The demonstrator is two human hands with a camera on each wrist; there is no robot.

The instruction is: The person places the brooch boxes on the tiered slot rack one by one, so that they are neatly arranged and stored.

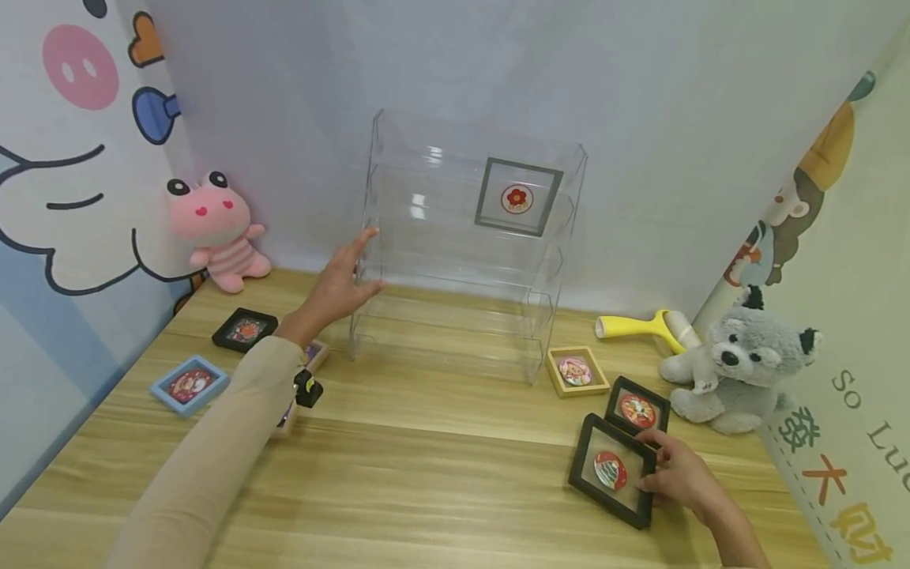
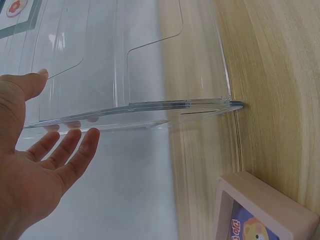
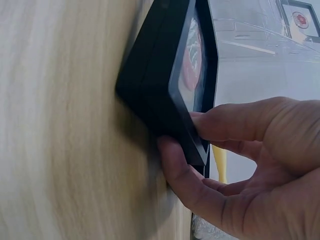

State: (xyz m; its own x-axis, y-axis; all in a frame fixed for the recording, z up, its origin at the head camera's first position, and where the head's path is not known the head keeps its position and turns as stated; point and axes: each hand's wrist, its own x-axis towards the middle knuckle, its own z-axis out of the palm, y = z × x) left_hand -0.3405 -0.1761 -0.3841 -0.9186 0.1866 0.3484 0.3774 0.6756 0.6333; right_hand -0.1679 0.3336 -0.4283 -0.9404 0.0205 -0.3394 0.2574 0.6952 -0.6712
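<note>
A clear acrylic tiered rack (image 1: pixel 455 276) stands upright at the back of the table. My left hand (image 1: pixel 343 284) is at its left side panel, thumb on one side and loosely extended fingers on the other; in the left wrist view the fingertips (image 2: pixel 89 142) lie right at the panel's edge. My right hand (image 1: pixel 675 478) pinches the right edge of a black square display frame (image 1: pixel 613 472) with a round Christmas-tree badge inside. The right wrist view shows this frame (image 3: pixel 155 90) tilted close over the tabletop. A smaller black frame (image 1: pixel 638 411) lies just behind it.
A grey-green frame with a flower badge (image 1: pixel 517 197) sits on the rack's upper tier. Right: wood-coloured frame (image 1: pixel 577 371), yellow-handled roller (image 1: pixel 633 325), grey plush dog (image 1: pixel 746 363). Left: pink plush frog (image 1: pixel 220 229), black frame (image 1: pixel 245 329), blue frame (image 1: pixel 189 386), pinkish frames partly behind my arm.
</note>
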